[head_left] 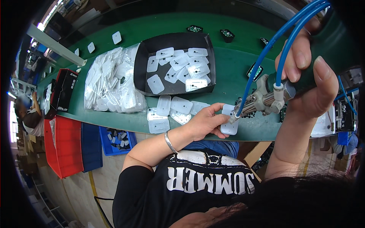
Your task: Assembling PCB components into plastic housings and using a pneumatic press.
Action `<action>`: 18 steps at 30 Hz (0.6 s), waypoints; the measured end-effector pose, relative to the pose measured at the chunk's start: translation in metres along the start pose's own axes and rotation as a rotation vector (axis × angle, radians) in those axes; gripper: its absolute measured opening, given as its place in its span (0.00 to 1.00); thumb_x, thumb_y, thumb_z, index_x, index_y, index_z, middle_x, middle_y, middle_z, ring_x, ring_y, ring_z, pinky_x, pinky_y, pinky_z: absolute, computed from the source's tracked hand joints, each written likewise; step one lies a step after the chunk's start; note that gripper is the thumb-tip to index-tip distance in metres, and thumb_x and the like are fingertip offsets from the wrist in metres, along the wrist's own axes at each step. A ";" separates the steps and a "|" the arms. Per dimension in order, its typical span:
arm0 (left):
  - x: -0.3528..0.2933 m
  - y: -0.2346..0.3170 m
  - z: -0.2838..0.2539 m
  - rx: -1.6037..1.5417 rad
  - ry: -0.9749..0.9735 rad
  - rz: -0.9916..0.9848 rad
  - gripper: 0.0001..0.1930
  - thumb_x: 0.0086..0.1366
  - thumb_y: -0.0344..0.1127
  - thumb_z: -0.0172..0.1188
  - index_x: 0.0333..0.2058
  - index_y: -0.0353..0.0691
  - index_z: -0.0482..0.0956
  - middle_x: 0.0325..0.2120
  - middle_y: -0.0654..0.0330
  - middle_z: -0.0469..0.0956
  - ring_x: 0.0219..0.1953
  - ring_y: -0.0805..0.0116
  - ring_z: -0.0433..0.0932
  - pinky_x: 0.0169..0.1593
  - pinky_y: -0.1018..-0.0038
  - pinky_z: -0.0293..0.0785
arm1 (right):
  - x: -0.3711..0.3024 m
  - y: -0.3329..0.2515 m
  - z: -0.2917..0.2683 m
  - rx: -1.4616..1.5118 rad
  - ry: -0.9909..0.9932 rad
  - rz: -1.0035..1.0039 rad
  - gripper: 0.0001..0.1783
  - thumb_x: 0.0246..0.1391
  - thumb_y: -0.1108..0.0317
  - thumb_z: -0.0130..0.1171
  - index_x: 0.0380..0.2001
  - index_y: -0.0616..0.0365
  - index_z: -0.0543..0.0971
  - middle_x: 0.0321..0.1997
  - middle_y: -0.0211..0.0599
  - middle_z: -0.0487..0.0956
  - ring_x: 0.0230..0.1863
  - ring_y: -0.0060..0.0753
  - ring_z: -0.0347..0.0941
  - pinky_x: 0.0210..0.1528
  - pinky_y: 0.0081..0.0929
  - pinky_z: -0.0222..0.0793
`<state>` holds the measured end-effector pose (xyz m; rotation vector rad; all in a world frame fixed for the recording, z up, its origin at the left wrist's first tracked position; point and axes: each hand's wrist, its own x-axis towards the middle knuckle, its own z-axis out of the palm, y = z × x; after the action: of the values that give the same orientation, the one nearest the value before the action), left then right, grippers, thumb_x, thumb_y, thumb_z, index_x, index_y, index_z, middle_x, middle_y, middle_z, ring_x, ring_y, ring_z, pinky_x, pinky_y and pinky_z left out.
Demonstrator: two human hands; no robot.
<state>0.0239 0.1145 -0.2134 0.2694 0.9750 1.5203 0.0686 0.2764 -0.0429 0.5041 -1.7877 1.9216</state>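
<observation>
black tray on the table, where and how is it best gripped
Probably by the right wall of the black tray, coming from the right: green table shows along there, while a plastic bag crowds the left side. The raised wall should offer an edge to pinch; keep it level, since white covers lie loose inside.

The plate [229, 129] in my left hand [207, 122] is white, my hoses [280, 70] blue, the bench [253, 127] green, the tray [171, 94] black, the bin [62, 148] red, my black shirt [142, 193] white-lettered.

A green table [234, 64] carries an open black box [142, 64], a clear bag [114, 81] just left of it, loose white covers [181, 105] in front and, farther left, a black-and-red carton [65, 90].
</observation>
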 end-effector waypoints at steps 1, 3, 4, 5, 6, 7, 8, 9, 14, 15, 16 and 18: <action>-0.002 0.000 -0.003 -0.005 0.006 0.004 0.16 0.60 0.32 0.50 0.47 0.37 0.63 0.33 0.56 0.73 0.28 0.70 0.77 0.27 0.80 0.78 | 0.000 0.004 0.001 0.005 -0.007 0.003 0.27 0.46 0.63 0.49 0.48 0.63 0.59 0.26 0.31 0.66 0.21 0.18 0.63 0.26 0.18 0.63; -0.001 0.004 -0.002 -0.005 0.001 0.000 0.16 0.60 0.32 0.50 0.47 0.36 0.63 0.33 0.55 0.73 0.28 0.69 0.77 0.27 0.80 0.78 | -0.003 0.009 0.001 0.090 -0.043 -0.095 0.27 0.45 0.62 0.51 0.47 0.61 0.59 0.26 0.30 0.67 0.21 0.18 0.63 0.26 0.18 0.63; -0.001 0.004 -0.002 -0.005 -0.003 -0.001 0.16 0.60 0.32 0.50 0.47 0.36 0.63 0.33 0.55 0.73 0.28 0.69 0.77 0.27 0.80 0.78 | -0.004 0.009 0.001 0.064 -0.025 -0.104 0.27 0.43 0.62 0.52 0.47 0.61 0.59 0.26 0.30 0.67 0.21 0.18 0.64 0.26 0.17 0.63; 0.000 0.003 -0.003 -0.007 0.000 0.018 0.17 0.60 0.32 0.50 0.47 0.36 0.63 0.33 0.54 0.74 0.28 0.68 0.77 0.28 0.80 0.78 | -0.004 0.009 0.004 0.066 -0.027 -0.104 0.27 0.43 0.62 0.52 0.47 0.61 0.59 0.26 0.30 0.67 0.21 0.18 0.64 0.26 0.17 0.63; 0.001 0.003 -0.004 -0.009 0.004 0.036 0.17 0.60 0.32 0.50 0.48 0.36 0.62 0.33 0.53 0.74 0.28 0.68 0.77 0.28 0.80 0.78 | -0.004 0.007 0.008 0.006 0.000 -0.073 0.28 0.43 0.62 0.52 0.47 0.61 0.59 0.26 0.30 0.66 0.21 0.18 0.63 0.25 0.16 0.63; 0.002 0.002 -0.004 -0.009 0.007 0.039 0.17 0.60 0.32 0.50 0.48 0.36 0.62 0.33 0.53 0.74 0.28 0.68 0.77 0.28 0.80 0.78 | -0.004 0.006 0.011 -0.052 0.026 -0.041 0.28 0.43 0.62 0.52 0.47 0.61 0.59 0.25 0.29 0.66 0.21 0.18 0.63 0.25 0.16 0.63; 0.003 0.000 -0.003 0.024 0.005 0.028 0.18 0.60 0.32 0.50 0.48 0.36 0.62 0.33 0.53 0.74 0.28 0.68 0.77 0.28 0.80 0.78 | -0.003 0.006 0.011 -0.080 0.012 -0.035 0.29 0.44 0.62 0.51 0.49 0.63 0.58 0.25 0.29 0.65 0.21 0.19 0.61 0.26 0.17 0.62; 0.002 -0.002 -0.003 0.057 0.004 0.018 0.19 0.60 0.32 0.50 0.49 0.36 0.61 0.33 0.53 0.74 0.28 0.68 0.77 0.29 0.79 0.78 | -0.002 0.006 0.010 -0.075 0.013 -0.033 0.29 0.44 0.62 0.51 0.49 0.63 0.58 0.25 0.29 0.65 0.21 0.19 0.61 0.26 0.17 0.62; -0.002 -0.010 -0.023 0.059 0.093 0.007 0.19 0.60 0.32 0.50 0.50 0.37 0.61 0.35 0.55 0.73 0.31 0.67 0.77 0.31 0.78 0.78 | -0.005 -0.007 0.001 0.094 0.121 -0.053 0.29 0.47 0.63 0.49 0.50 0.69 0.57 0.26 0.30 0.63 0.24 0.19 0.60 0.30 0.18 0.59; -0.003 -0.014 -0.023 0.030 0.107 0.004 0.19 0.60 0.32 0.50 0.50 0.39 0.61 0.36 0.56 0.73 0.32 0.67 0.77 0.31 0.78 0.78 | -0.007 -0.012 -0.003 0.032 0.099 -0.073 0.29 0.46 0.63 0.49 0.49 0.71 0.57 0.26 0.30 0.64 0.24 0.19 0.61 0.29 0.17 0.59; -0.003 -0.015 -0.021 0.030 0.104 0.001 0.19 0.60 0.32 0.50 0.50 0.39 0.61 0.36 0.56 0.73 0.32 0.67 0.77 0.31 0.78 0.78 | -0.010 -0.016 -0.005 -0.003 0.093 -0.051 0.30 0.46 0.63 0.50 0.48 0.73 0.57 0.26 0.31 0.64 0.23 0.18 0.61 0.28 0.16 0.60; -0.002 -0.010 -0.015 -0.017 0.101 0.056 0.21 0.59 0.32 0.51 0.50 0.35 0.59 0.36 0.54 0.71 0.32 0.66 0.77 0.32 0.76 0.78 | -0.012 -0.013 -0.004 0.030 0.077 -0.047 0.30 0.46 0.63 0.50 0.48 0.72 0.57 0.26 0.31 0.65 0.23 0.18 0.61 0.27 0.16 0.61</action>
<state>0.0212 0.1057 -0.2294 0.2111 1.0406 1.6056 0.0862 0.2795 -0.0397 0.4712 -1.6868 1.9126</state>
